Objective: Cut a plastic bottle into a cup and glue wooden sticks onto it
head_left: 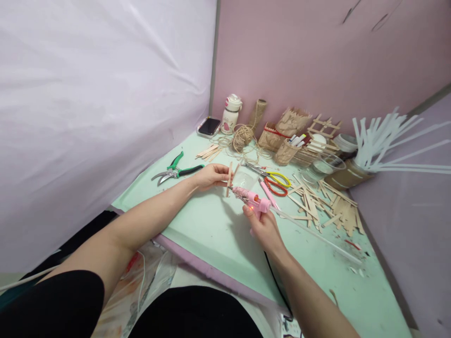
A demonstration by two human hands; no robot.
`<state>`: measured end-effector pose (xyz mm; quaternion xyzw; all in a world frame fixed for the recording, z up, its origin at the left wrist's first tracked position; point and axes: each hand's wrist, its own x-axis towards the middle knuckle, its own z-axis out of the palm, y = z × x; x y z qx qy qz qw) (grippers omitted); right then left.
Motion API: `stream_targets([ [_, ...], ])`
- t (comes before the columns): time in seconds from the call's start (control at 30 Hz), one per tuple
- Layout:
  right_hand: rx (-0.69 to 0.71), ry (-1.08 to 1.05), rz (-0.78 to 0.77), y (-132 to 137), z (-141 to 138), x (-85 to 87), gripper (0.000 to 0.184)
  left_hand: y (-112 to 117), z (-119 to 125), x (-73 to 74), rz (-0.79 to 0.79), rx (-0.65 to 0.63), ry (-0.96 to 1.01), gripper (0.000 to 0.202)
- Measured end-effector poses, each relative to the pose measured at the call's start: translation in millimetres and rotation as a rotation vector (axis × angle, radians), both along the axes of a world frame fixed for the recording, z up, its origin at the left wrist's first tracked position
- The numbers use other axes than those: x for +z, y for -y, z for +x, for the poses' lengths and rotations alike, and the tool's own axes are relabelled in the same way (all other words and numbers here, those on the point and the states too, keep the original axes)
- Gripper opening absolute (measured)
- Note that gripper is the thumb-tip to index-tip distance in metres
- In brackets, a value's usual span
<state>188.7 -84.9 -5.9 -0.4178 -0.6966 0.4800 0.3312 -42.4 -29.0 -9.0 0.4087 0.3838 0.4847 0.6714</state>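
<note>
My left hand (213, 176) pinches a small piece made of wooden craft sticks (230, 174), held upright a little above the table. In my right hand (266, 230) is a pink hot glue gun (254, 199), its orange light lit and its nozzle touching or nearly touching the sticks. A long clear glue stick (317, 234) runs out of the gun's back, and a black cord hangs below. Behind the nozzle sits a clear plastic container (245, 180). Green-handled pruning shears (175, 171) lie open left of my left hand.
Scissors with red and yellow handles (276, 182) and loose craft sticks (310, 199) lie to the right. Along the back stand a bottle (231, 115), a phone (209, 126), a twine ball (242, 137), stick-built holders (288, 151) and a container of white glue sticks (373, 145).
</note>
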Motion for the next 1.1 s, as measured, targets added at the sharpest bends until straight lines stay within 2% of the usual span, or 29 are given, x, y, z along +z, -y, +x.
stream_targets([
  [0.1, -0.032, -0.002, -0.085, -3, 4, 0.4, 0.043, 0, -3, -0.4, -0.018, -0.049, 0.066, 0.038],
  [0.27, 0.096, -0.198, -0.194, -8, 8, 4.4, 0.041, 3, -5, -0.2, 0.007, -0.144, 0.187, 0.036],
  [0.4, 0.091, -0.308, -0.257, -8, 5, 3.6, 0.036, 4, -4, -0.8, 0.013, -0.175, 0.220, 0.036],
  [0.6, 0.061, -0.360, -0.321, -6, -1, 0.2, 0.036, 3, -4, -4.5, 0.049, -0.220, 0.226, 0.034],
  [0.87, 0.081, -0.441, -0.445, -5, -4, 1.6, 0.034, 5, -4, -1.6, 0.034, -0.258, 0.214, 0.032],
  [1.1, 0.074, -0.393, -0.447, -5, -4, 0.2, 0.038, 5, -5, -2.4, 0.028, -0.249, 0.206, 0.033],
])
